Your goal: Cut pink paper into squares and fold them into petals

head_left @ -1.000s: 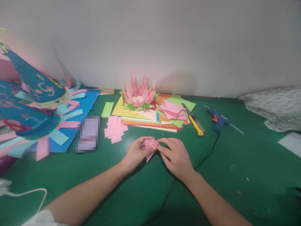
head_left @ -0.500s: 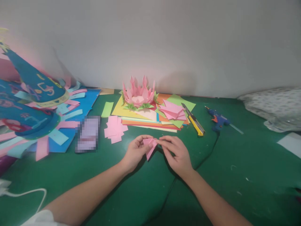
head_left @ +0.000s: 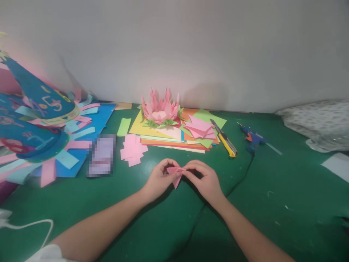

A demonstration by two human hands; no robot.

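Observation:
A small folded piece of pink paper (head_left: 177,179) is held between both hands above the green table. My left hand (head_left: 161,179) pinches it from the left, thumb in front and fingers behind. From the right, my right hand (head_left: 205,179) pinches its upper right corner between thumb and fingertips. The paper's lower point hangs downward; parts of it are hidden by my fingers. Just beyond my left hand lies a pile of pink paper rectangles (head_left: 132,150). Farther back, a pink paper lotus (head_left: 160,111) with green leaves stands on a stack of coloured paper (head_left: 174,145).
Folded pink pieces (head_left: 200,127) lie on the stack, beside a yellow utility knife (head_left: 227,145). A blue glue gun (head_left: 255,140) with a trailing cord is to the right. Left are a blurred phone-like object (head_left: 101,155) and blue decorated cone hats (head_left: 40,94).
The pink paper has tilted and turned between my hands. My right fingers, stretched along its edge before, now curl in and pinch the corner with the thumb.

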